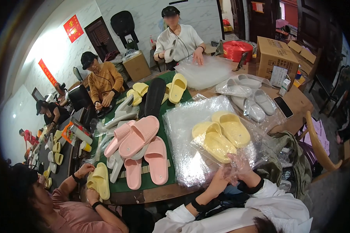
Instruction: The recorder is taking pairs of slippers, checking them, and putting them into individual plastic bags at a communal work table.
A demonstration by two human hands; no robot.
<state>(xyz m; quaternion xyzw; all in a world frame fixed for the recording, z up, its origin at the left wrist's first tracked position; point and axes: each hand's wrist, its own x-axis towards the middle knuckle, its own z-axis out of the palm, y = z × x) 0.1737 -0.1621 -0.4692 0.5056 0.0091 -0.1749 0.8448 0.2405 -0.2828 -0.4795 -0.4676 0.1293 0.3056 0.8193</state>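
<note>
Two pale yellow slippers [237, 130] lie inside a clear plastic bag [256, 144], on a stack of clear plastic sheets or bags [186, 155]. At the bag's near end, my left hand [221, 179] pinches the crinkled plastic just below the slippers' edge. Close beside it, my right hand [241, 169] is closed on the same end of the bag, its fingers partly veiled by the shiny film. Several pink slippers [159, 161] lie left of the stack, partly on top of grey ones.
Bagged grey slippers [245, 91], a phone [284, 107] and a cardboard box [276, 58] are at the far right. A black slipper [154, 97] lies on the green mat [144, 185]. Co-workers sit left; one handles yellow slippers [101, 181]. Another stands across by plastic bags [206, 72].
</note>
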